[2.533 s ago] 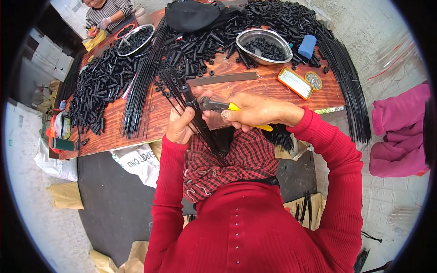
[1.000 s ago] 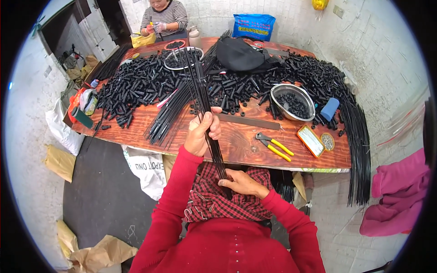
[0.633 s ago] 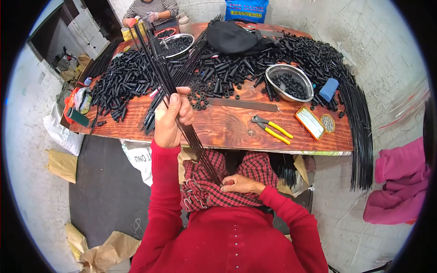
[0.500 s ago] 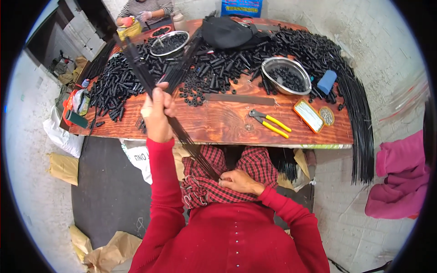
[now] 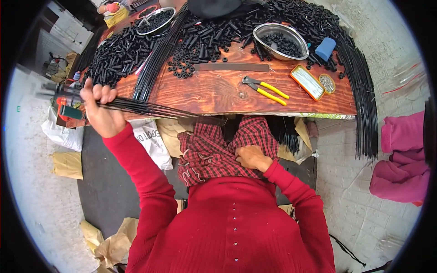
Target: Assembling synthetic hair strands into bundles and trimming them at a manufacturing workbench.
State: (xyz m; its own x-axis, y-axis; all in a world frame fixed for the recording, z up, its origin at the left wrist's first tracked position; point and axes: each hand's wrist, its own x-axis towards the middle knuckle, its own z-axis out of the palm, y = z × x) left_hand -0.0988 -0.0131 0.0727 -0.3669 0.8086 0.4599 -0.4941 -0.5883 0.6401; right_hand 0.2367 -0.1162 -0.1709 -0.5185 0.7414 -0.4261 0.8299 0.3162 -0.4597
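My left hand [image 5: 101,109], raised at the table's left front corner, is closed round a bundle of thin black rods [image 5: 141,107]. The rods lie almost level, running right toward the table's front edge; their left ends are blurred. My right hand [image 5: 253,158] rests on the red-and-black checked cloth [image 5: 214,159] over my lap, its fingers curled in and partly hidden; what they hold, if anything, does not show. More long black rods [image 5: 157,68] lie slantwise on the wooden table [image 5: 200,95], beyond the held bundle.
On the table are yellow-handled pliers [image 5: 268,91], a flat metal bar [image 5: 232,67], an orange-rimmed tray [image 5: 307,82], a round tub of small metal bits [image 5: 327,83], a blue block [image 5: 325,48] and a steel bowl [image 5: 281,42]. Black tubular parts [image 5: 109,63] lie heaped behind. Rods [image 5: 364,118] overhang the right edge.
My left hand has swung left and lower, turning the rod bundle from steep to nearly level. The bundle's near end has left my right hand, which has shifted slightly right and up. The view has tilted down.
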